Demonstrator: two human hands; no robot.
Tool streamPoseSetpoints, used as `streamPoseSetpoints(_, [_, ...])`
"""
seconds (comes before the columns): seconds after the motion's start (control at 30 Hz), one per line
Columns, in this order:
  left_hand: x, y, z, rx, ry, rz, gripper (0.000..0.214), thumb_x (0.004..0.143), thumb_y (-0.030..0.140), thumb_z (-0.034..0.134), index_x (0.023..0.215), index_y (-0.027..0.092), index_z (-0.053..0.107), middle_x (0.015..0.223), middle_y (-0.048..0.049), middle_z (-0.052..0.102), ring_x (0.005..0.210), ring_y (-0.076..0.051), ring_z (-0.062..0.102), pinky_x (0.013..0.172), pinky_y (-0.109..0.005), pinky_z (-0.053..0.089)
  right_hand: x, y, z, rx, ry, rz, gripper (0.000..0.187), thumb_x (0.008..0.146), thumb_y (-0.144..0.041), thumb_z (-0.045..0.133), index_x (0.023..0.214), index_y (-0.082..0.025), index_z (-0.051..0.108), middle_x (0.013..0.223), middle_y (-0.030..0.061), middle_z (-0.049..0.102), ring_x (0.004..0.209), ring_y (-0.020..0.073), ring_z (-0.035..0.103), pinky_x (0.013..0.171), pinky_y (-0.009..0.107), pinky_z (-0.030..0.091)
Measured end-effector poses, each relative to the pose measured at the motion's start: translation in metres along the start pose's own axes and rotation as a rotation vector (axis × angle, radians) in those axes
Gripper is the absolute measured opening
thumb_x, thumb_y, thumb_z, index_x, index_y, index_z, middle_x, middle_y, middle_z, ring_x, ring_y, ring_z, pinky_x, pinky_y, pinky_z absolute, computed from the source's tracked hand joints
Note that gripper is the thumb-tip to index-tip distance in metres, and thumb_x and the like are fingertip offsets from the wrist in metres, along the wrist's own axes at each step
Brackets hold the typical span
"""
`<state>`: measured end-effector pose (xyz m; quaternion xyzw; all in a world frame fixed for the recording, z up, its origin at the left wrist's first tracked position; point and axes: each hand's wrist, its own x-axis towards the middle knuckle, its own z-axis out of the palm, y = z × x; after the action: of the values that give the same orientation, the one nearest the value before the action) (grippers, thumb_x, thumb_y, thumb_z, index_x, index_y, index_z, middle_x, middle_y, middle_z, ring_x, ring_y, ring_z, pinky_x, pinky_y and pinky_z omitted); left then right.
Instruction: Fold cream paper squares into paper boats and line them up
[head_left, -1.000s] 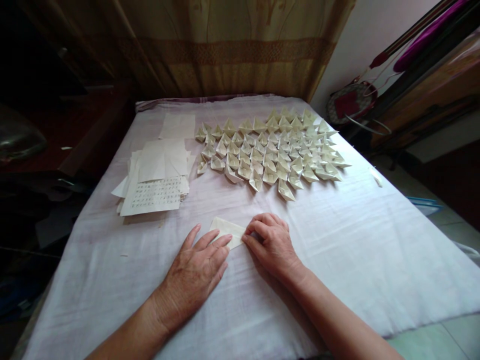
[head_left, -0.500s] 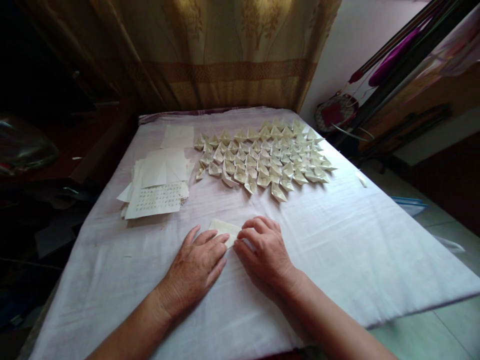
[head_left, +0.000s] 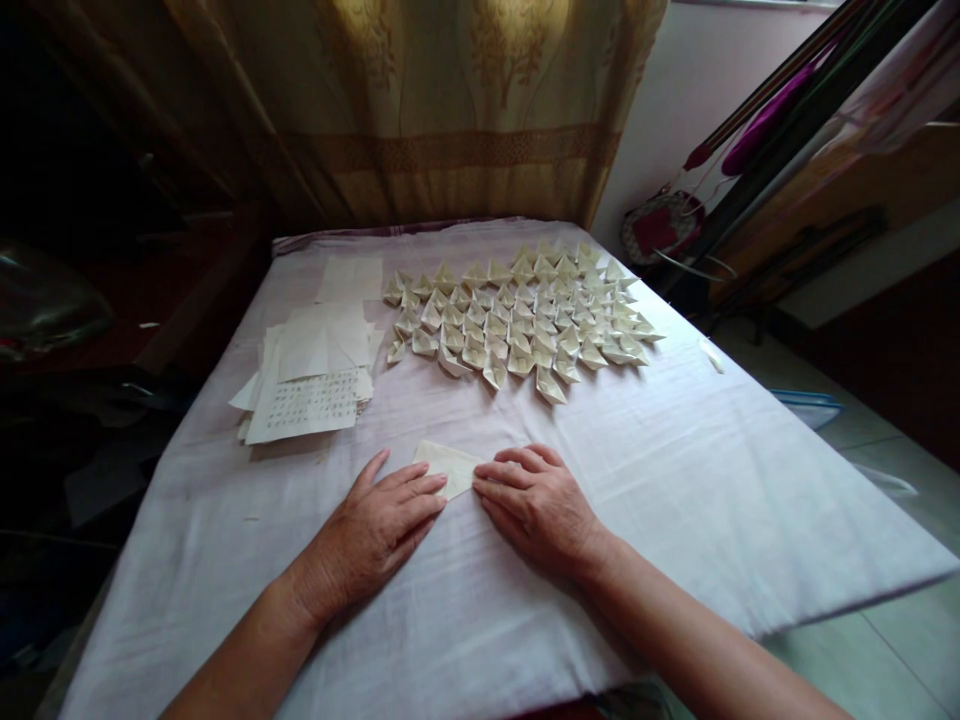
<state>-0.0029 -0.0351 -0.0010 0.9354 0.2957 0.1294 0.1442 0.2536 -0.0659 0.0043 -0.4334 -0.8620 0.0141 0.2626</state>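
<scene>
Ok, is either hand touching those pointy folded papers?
No, the left hand and right hand are both at the flat piece, apart from the pointy folded papers.

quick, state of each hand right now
Left hand: open, fingers on the folded flat cream paper.
Right hand: touching the paper's right end; whether gripping cannot be told.

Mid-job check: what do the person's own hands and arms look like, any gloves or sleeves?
The left hand and right hand are ungloved, with no ring in sight. No sleeve, watch or bracelet shows on the wrists or visible forearms.
</scene>
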Motion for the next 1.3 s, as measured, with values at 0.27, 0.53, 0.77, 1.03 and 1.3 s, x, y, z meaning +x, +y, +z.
streamPoseSetpoints(0.27, [-0.003,-0.005,-0.002,0.059,0.177,-0.015,0.027,0.097,0.029,0.054,0.12,0.022,0.064,0.125,-0.0093,0.069,0.118,-0.023,0.063,0.113,-0.05,0.036,-0.003,-0.003,0.001,0.008,-0.037,0.068,0.021,0.098,-0.024,0.053,0.107,-0.024,0.072,0.11,0.0033,0.074,0.1,0.0209,0.061,0.089,0.039,0.042])
streamPoseSetpoints(0.53, [-0.004,-0.009,-0.008,0.169,0.233,-0.017,0.025,0.099,0.031,0.05,0.11,0.02,0.069,0.109,-0.0074,0.074,0.1,-0.021,0.068,0.098,-0.042,0.048,0.004,-0.018,0.007,-0.102,-0.036,0.156,0.008,0.09,-0.019,0.062,0.089,-0.021,0.07,0.105,0.0066,0.071,0.096,0.0234,0.057,0.083,0.038,0.042])
streamPoseSetpoints(0.77, [0.005,0.002,-0.009,0.308,0.314,0.04,0.025,0.101,0.027,0.045,0.099,0.019,0.069,0.097,-0.0052,0.074,0.087,-0.019,0.066,0.084,-0.034,0.05,0.014,-0.039,0.013,-0.169,-0.087,0.261,0.012,0.084,-0.032,0.071,0.087,-0.02,0.068,0.096,0.0069,0.068,0.085,0.023,0.058,0.073,0.035,0.043])
streamPoseSetpoints(1.03, [0.009,0.013,-0.003,0.418,0.33,0.058,0.024,0.1,0.023,0.047,0.087,0.019,0.066,0.077,-0.0032,0.069,0.073,-0.02,0.061,0.075,-0.035,0.046,0.023,-0.039,0.029,-0.233,-0.077,0.236,0.01,0.09,-0.029,0.068,0.086,-0.02,0.067,0.092,0.0071,0.069,0.081,0.0216,0.062,0.069,0.032,0.046])
streamPoseSetpoints(1.3, [0.006,0.015,-0.002,0.304,0.324,0.089,0.025,0.091,0.038,0.063,0.108,0.02,0.069,0.106,-0.0087,0.073,0.097,-0.025,0.065,0.092,-0.042,0.048,0.007,-0.022,0.023,-0.056,-0.007,0.088,0.014,0.091,-0.013,0.062,0.099,-0.021,0.07,0.106,0.0072,0.072,0.095,0.0184,0.067,0.086,0.029,0.053])
